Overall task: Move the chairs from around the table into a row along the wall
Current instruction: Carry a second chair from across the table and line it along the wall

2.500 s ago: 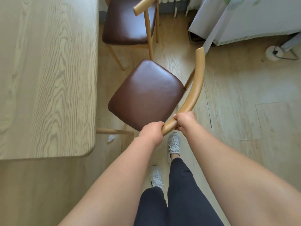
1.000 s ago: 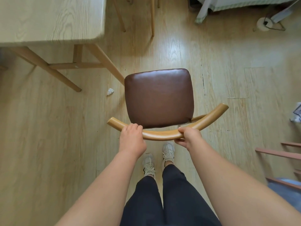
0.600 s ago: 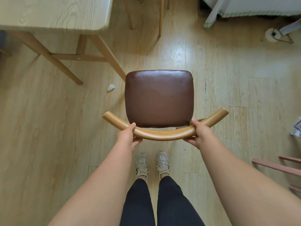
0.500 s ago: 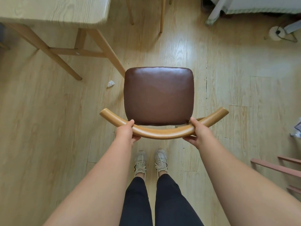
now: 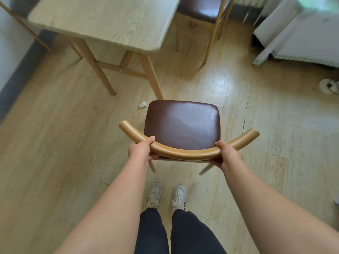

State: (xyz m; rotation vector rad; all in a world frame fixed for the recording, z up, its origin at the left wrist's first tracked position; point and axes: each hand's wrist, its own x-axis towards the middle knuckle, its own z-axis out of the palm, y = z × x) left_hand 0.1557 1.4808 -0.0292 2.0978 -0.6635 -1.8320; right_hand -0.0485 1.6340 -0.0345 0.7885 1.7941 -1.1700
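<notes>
A wooden chair with a brown leather seat (image 5: 182,123) and a curved backrest rail stands in front of me, its back toward me. My left hand (image 5: 142,150) grips the rail left of its middle. My right hand (image 5: 226,154) grips it right of the middle. The pale wooden table (image 5: 110,21) stands at the upper left, its nearest leg just beyond the seat. A second chair (image 5: 201,6) with the same brown seat stands at the table's far right side, at the top edge.
A white wall with a dark skirting board (image 5: 22,70) runs along the left. A crumpled scrap of paper (image 5: 143,104) lies on the floor by the table leg. White cloth-covered furniture (image 5: 300,37) fills the upper right. A small white round object (image 5: 328,86) sits at the right edge.
I pulled the chair away from the table and turned its back toward me. My hands spread apart along the rail. My view has lifted, showing more of the table and the second chair.
</notes>
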